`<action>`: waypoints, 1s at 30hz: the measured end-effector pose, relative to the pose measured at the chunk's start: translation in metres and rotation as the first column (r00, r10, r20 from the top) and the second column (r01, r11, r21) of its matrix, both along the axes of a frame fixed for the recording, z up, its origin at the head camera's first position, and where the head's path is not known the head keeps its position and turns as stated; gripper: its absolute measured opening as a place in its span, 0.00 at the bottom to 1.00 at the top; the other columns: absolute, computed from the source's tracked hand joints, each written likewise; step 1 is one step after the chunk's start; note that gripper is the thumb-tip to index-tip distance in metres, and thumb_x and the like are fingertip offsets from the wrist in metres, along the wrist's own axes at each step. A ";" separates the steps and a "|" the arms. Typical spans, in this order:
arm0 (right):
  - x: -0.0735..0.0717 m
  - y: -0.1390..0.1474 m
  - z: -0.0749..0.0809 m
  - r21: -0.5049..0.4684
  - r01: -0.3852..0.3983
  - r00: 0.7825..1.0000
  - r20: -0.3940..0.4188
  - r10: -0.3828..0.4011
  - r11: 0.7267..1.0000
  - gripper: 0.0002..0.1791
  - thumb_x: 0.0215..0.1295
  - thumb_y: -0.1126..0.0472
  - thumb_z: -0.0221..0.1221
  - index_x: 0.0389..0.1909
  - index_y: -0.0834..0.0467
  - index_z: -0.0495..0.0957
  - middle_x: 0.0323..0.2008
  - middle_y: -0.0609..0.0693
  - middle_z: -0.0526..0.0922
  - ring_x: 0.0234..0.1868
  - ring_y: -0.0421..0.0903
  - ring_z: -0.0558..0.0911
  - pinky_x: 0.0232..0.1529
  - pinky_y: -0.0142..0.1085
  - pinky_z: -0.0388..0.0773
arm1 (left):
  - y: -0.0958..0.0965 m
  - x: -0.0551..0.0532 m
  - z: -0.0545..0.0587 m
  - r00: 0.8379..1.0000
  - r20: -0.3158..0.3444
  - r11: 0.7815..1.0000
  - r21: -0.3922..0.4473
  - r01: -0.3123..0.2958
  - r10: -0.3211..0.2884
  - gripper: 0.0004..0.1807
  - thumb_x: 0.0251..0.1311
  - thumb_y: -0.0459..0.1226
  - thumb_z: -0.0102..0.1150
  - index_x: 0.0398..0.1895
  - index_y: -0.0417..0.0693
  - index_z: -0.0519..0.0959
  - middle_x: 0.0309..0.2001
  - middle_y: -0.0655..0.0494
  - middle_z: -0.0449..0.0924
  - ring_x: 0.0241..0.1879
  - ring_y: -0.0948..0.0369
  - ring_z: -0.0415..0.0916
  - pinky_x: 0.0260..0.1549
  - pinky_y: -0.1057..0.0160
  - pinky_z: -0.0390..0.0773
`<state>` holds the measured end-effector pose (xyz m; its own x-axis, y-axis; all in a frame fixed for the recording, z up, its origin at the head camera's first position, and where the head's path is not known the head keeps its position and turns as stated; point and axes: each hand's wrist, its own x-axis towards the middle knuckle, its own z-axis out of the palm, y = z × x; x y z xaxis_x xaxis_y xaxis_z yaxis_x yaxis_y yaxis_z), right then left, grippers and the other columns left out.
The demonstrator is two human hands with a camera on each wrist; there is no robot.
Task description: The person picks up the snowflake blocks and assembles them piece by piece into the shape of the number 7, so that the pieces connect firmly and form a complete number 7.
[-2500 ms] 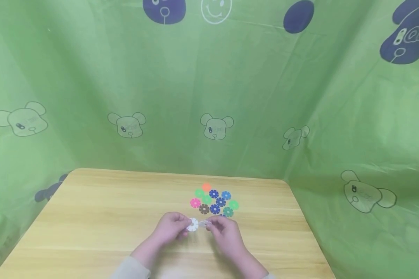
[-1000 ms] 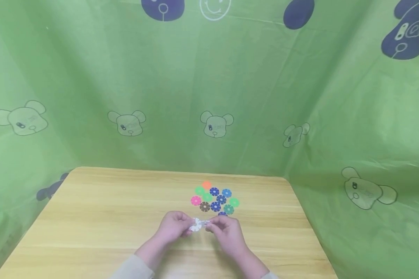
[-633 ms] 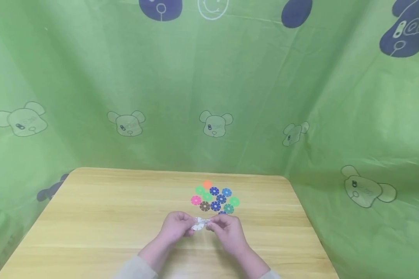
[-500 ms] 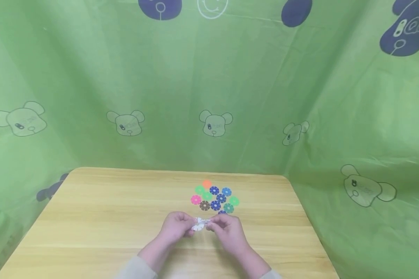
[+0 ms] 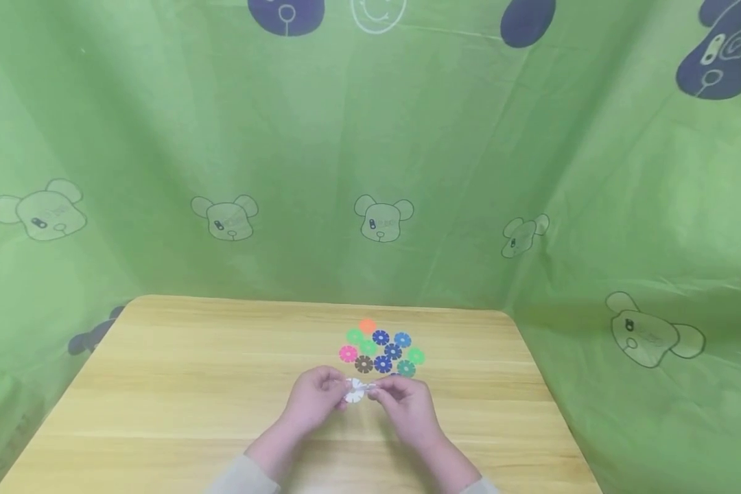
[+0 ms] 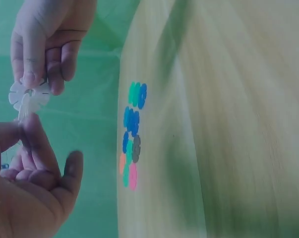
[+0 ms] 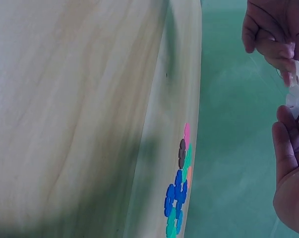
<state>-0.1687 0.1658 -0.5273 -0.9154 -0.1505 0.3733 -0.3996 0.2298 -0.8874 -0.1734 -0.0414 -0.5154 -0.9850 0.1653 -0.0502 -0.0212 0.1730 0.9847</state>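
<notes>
Two white notched snowflake discs meet between my hands above the table. My left hand pinches one white disc, whose face shows in the head view. The other white disc is pinched by my right hand; it looks edge-on in the head view and face-on in the left wrist view. Their rims overlap at the slots, one crossing the other at an angle. At the edge of the right wrist view the white discs appear between both hands' fingertips.
Beyond the hands lies a flat cluster of loose discs: orange, pink, brown, teal, and several green and blue ones. A green printed cloth hangs behind and beside the table.
My left hand has shifted slightly right, bringing its disc from beside the other disc to overlapping it. Both hands have risen a little in the last half second. The loose discs stay put.
</notes>
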 end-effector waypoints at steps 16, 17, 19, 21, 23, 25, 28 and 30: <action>0.006 -0.011 -0.003 0.025 0.030 0.993 0.114 -0.033 0.999 0.04 0.65 0.72 0.69 0.38 0.62 0.87 0.38 0.54 0.91 0.39 0.48 0.91 0.48 0.35 0.88 | 0.005 0.005 -0.004 0.958 -0.279 0.967 -0.253 -0.011 -0.062 0.04 0.66 0.39 0.71 0.39 0.50 0.88 0.45 0.61 0.85 0.44 0.60 0.80 0.46 0.60 0.84; 0.006 -0.010 -0.003 0.055 0.037 0.991 0.123 -0.043 0.998 0.04 0.65 0.71 0.69 0.40 0.62 0.87 0.38 0.53 0.91 0.39 0.47 0.90 0.48 0.34 0.88 | 0.005 0.005 -0.004 0.959 -0.275 0.965 -0.261 -0.015 -0.060 0.03 0.67 0.38 0.70 0.39 0.50 0.88 0.45 0.61 0.85 0.45 0.60 0.81 0.46 0.59 0.84; 0.003 -0.006 -0.003 0.108 0.060 0.987 0.141 -0.076 0.992 0.06 0.66 0.68 0.70 0.42 0.61 0.88 0.40 0.52 0.91 0.41 0.46 0.90 0.48 0.33 0.87 | 0.004 0.005 -0.004 0.961 -0.273 0.959 -0.284 -0.029 -0.051 0.03 0.68 0.38 0.69 0.39 0.49 0.88 0.45 0.60 0.85 0.45 0.60 0.81 0.46 0.58 0.84; -0.001 0.001 -0.001 0.161 0.101 0.980 0.155 -0.126 0.982 0.07 0.66 0.66 0.70 0.44 0.61 0.87 0.41 0.51 0.91 0.43 0.45 0.89 0.49 0.31 0.86 | 0.003 0.006 -0.003 0.962 -0.269 0.954 -0.296 -0.046 -0.037 0.03 0.68 0.37 0.68 0.39 0.49 0.88 0.45 0.59 0.85 0.44 0.59 0.81 0.46 0.56 0.85; -0.007 0.010 0.001 0.206 0.158 0.969 0.156 -0.192 0.966 0.09 0.66 0.66 0.70 0.46 0.62 0.87 0.42 0.52 0.90 0.44 0.47 0.88 0.48 0.32 0.86 | 0.002 0.006 -0.002 0.966 -0.260 0.951 -0.301 -0.065 -0.016 0.03 0.69 0.36 0.67 0.39 0.48 0.87 0.45 0.58 0.85 0.43 0.59 0.81 0.46 0.55 0.85; -0.014 0.020 0.004 0.236 0.206 0.959 0.146 -0.244 0.950 0.09 0.67 0.68 0.69 0.47 0.64 0.87 0.43 0.55 0.90 0.44 0.49 0.89 0.48 0.35 0.87 | 0.000 0.006 -0.001 0.967 -0.253 0.951 -0.300 -0.081 0.002 0.03 0.68 0.36 0.68 0.39 0.47 0.87 0.45 0.57 0.86 0.43 0.59 0.80 0.46 0.55 0.85; -0.024 0.031 0.001 0.331 0.255 0.938 0.144 -0.315 0.909 0.10 0.68 0.67 0.68 0.48 0.66 0.86 0.43 0.57 0.90 0.43 0.51 0.88 0.48 0.40 0.88 | -0.002 0.005 -0.001 0.971 -0.240 0.952 -0.294 -0.089 0.016 0.02 0.68 0.36 0.68 0.39 0.47 0.87 0.45 0.56 0.85 0.42 0.60 0.79 0.45 0.56 0.84; -0.029 0.036 -0.004 0.414 0.260 0.924 0.156 -0.349 0.873 0.12 0.70 0.65 0.67 0.51 0.66 0.85 0.45 0.57 0.89 0.45 0.52 0.88 0.49 0.45 0.88 | -0.004 0.004 -0.002 0.971 -0.237 0.951 -0.295 -0.090 0.018 0.03 0.68 0.37 0.68 0.39 0.47 0.87 0.45 0.56 0.85 0.41 0.61 0.79 0.44 0.57 0.84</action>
<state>-0.1981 0.2014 -0.5311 -0.9897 0.0606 0.1296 -0.0606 0.6433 -0.7632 -0.1691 -0.0450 -0.5177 -0.9826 0.1237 0.1386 0.1809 0.4670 0.8655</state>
